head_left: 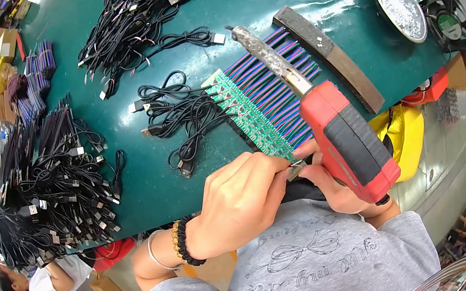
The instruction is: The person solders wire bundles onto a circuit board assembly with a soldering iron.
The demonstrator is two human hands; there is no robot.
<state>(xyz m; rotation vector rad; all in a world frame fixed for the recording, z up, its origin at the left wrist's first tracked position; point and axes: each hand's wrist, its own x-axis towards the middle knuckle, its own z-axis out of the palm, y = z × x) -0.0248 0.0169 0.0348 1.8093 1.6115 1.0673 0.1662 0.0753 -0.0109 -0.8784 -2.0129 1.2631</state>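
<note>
My left hand (241, 196) is closed, its thumb and fingertips pinching a thin wire end (298, 163) at the near end of a green circuit board strip (250, 118). Beside it, my right hand (339, 192) is wrapped round a red and black soldering gun (345, 136), whose handle hides part of the hand. The gun's metal tip points away, toward the far side of the table. My right thumb and a finger are close to the same board end. Striped ribbon wires (266, 87) run off the strip's right side; black USB cables (179, 120) join its left side.
A dark curved bar (329, 55) lies across the ribbon wires' far ends. Black cable piles (126, 24) (54, 181) cover the far and left table. At the right stand a metal dish (401, 6) and a small fan (450, 23). Another person (59, 282) sits at lower left.
</note>
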